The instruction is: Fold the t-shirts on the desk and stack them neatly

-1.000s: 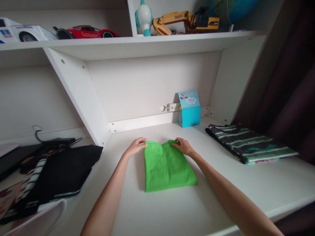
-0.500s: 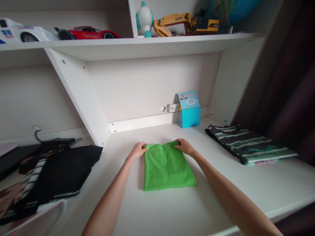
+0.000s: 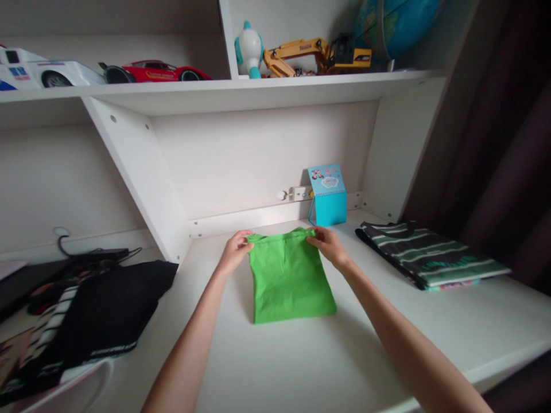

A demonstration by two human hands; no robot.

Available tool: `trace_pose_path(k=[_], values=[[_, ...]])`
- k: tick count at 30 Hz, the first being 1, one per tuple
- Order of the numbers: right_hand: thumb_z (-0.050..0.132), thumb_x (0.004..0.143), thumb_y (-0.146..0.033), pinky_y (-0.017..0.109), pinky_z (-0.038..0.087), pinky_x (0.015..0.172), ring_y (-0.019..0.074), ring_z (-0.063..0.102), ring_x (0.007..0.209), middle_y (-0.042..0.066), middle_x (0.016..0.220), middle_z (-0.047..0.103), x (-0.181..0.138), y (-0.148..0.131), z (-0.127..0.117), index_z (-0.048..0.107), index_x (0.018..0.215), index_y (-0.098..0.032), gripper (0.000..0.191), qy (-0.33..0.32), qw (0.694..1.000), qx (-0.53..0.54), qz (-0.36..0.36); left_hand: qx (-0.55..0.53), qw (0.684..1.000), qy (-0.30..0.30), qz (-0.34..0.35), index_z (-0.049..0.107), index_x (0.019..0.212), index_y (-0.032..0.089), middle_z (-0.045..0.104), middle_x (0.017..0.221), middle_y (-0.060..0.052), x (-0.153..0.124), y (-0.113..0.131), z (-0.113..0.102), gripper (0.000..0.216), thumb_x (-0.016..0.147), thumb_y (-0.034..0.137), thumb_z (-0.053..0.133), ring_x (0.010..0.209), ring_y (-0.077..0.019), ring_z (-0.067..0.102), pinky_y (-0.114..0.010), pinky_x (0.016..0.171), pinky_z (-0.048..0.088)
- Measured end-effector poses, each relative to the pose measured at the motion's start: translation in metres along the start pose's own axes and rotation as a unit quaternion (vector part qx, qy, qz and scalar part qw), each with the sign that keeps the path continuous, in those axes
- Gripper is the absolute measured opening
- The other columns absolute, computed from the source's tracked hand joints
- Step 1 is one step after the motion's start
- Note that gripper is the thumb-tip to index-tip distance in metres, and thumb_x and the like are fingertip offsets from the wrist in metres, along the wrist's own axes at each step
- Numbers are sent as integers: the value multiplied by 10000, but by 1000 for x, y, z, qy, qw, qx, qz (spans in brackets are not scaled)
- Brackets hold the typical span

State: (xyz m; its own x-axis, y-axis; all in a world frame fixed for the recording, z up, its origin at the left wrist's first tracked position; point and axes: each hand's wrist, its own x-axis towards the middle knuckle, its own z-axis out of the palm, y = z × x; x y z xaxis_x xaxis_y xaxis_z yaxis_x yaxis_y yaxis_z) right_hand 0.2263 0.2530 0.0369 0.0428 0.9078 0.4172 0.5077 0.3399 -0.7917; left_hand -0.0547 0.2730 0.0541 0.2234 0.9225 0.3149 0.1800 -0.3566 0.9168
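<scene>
A bright green folded shirt (image 3: 290,281) is in front of me on the white desk (image 3: 253,367). My left hand (image 3: 236,250) pinches its far left corner between thumb and fingers. At the far right corner, my right hand (image 3: 328,244) grips the cloth in the same way. The far edge looks raised off the desk, stretched between both hands, while the near edge rests on the surface. What lies beneath the shirt is hidden.
To the right lies a stack of folded clothes (image 3: 430,252), a striped shirt on top. Black clothing (image 3: 112,310) is heaped at the left. A blue desk calendar (image 3: 329,195) stands by a power strip (image 3: 301,193) at the back. Overhead, a shelf (image 3: 279,89) carries toys and a globe.
Both hands have lifted the far edge of the green shirt and drawn it slightly away from me. The near edge has shifted a little. My view has tilted up slightly.
</scene>
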Motion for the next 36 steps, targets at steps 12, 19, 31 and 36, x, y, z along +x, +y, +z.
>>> trace_pose_path(k=[12, 19, 31, 36], values=[[527, 849, -261, 247, 468, 796, 148, 589, 913, 36, 1014, 631, -114, -119, -54, 591, 1095, -235, 256, -365, 905, -23, -219, 269, 927, -251, -79, 635, 929, 154, 658, 1005, -71, -12, 18, -42, 318, 623, 93, 573, 979, -220, 585, -314, 883, 419], [493, 830, -241, 362, 326, 1025, 216, 404, 1230, 67, 1329, 464, -92, -47, -40, 557, 1209, -220, 385, -329, 922, -165, -121, 254, 926, -267, -86, 582, 1111, 134, 571, 1221, -98, -20, 31, -24, 416, 701, 170, 527, 1104, -201, 538, -298, 939, 402], [469, 852, -432, 434, 481, 815, 304, 553, 974, 155, 1058, 604, -179, -34, 16, 595, 1184, -195, 427, -82, 899, -429, -40, 363, 875, -315, -55, 551, 1190, 186, 587, 1206, -68, -27, 29, 7, 426, 785, 311, 511, 1092, -205, 545, -270, 924, 390], [431, 866, -460, 502, 313, 996, 336, 184, 1325, 129, 1426, 303, -143, -15, -3, 434, 1332, -191, 538, -72, 899, -431, -32, 421, 849, -317, -25, 362, 1352, 152, 309, 1428, -133, -45, 37, 58, 600, 834, 447, 426, 1308, -267, 281, -392, 1044, 245]])
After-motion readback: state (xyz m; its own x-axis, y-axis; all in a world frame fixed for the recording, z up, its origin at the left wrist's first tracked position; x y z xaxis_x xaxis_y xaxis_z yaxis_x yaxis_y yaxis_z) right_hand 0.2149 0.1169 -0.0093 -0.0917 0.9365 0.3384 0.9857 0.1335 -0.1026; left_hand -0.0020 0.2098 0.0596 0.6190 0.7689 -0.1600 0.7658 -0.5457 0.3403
